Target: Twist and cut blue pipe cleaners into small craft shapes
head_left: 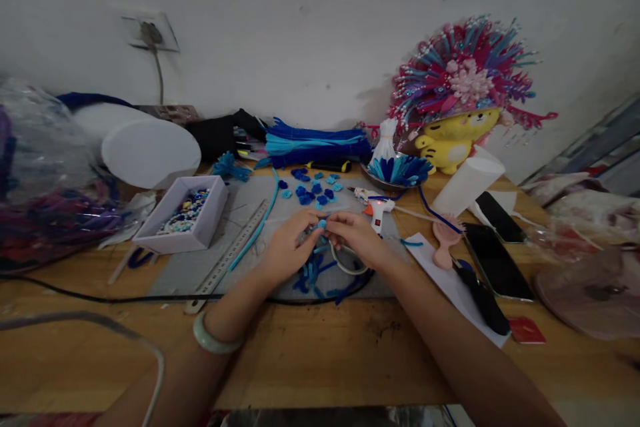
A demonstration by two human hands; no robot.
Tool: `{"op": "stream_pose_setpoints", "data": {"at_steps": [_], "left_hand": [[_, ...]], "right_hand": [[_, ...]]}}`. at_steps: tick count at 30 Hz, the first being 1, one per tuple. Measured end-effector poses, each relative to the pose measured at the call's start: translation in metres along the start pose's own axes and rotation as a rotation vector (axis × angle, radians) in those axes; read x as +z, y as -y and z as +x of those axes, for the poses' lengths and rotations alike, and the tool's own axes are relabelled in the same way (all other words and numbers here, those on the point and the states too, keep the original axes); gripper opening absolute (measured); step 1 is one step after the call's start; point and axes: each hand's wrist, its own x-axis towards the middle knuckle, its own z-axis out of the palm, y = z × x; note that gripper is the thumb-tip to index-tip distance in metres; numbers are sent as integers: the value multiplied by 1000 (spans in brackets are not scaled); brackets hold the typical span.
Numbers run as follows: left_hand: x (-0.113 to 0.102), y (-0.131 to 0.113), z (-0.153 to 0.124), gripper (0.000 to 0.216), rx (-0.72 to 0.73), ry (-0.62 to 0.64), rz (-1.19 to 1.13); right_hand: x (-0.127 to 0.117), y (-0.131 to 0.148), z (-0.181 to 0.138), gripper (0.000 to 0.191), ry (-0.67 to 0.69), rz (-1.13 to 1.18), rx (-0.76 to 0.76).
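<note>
My left hand (290,243) and my right hand (357,233) meet over a grey mat (195,273). Both are closed, pinching a small light-blue fuzzy piece (323,223), which looks like bent pipe cleaner. Its exact shape is partly hidden by the fingers. Just beyond the fingertips lie several small blue pipe-cleaner flowers (306,195), dark and light. Below the hands are loose blue pipe-cleaner pieces (311,273). A white glue gun (377,213) with an orange part rests right of my right hand. Left of my left hand lies a light-blue pipe cleaner (260,223).
A metal ruler (227,257) and a box of beads (175,217) stand left. Behind are a pipe-cleaner bundle (317,143) and a bowl (380,180). To the right lie a pink brush (444,240), phones (497,260) and a yellow plush (453,143) wearing a colourful headdress (465,73). A black cable (110,297) crosses the front.
</note>
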Motion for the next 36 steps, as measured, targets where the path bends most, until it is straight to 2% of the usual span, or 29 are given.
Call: {"op": "stream_pose_setpoints", "data": {"at_steps": [2,5,8,10,12,13,15,17,20,22,25,28,30,33,36], "left_hand": [[0,1,0,11,-38,41,-3],[1,1,1,12,-194,46,-89],[2,1,2,14,-395,84,-374],[2,0,3,16,-513,126,-613],[1,0,4,18,-591,146,-786],[1,1,5,19,-610,135,-834],[1,1,5,19,-603,77,-846],[2,1,5,19,-556,16,-768],[1,0,4,14,-438,-6,-562],[0,-2,3,11,-370,7,-435],[-1,-4,3,10,-343,28,-323],[0,-3,3,9,-411,56,-408],[3,-1,2,11,-499,94,-606],[6,0,1,15,-610,145,-896],[8,-3,1,16,-629,76,-976]], "right_hand": [[0,-1,1,14,-4,-69,-50],[0,-3,0,11,-34,-252,-171],[-1,-6,-2,8,-73,-580,-405],[-2,-7,-4,10,-39,-829,-585],[-2,-9,-5,12,-7,-950,-683],[-1,-9,-5,12,-24,-933,-681],[1,-9,-4,11,-126,-758,-567],[5,-8,-2,21,-166,-472,-299],[8,-4,-1,28,-41,-50,114],[8,-1,-1,24,27,127,228],[8,1,-2,17,64,224,233],[9,1,-3,16,-7,45,102],[8,0,-5,17,-87,-247,-113],[6,-1,-6,14,-92,-640,-443],[3,-4,-5,13,-114,-676,-499]]}}
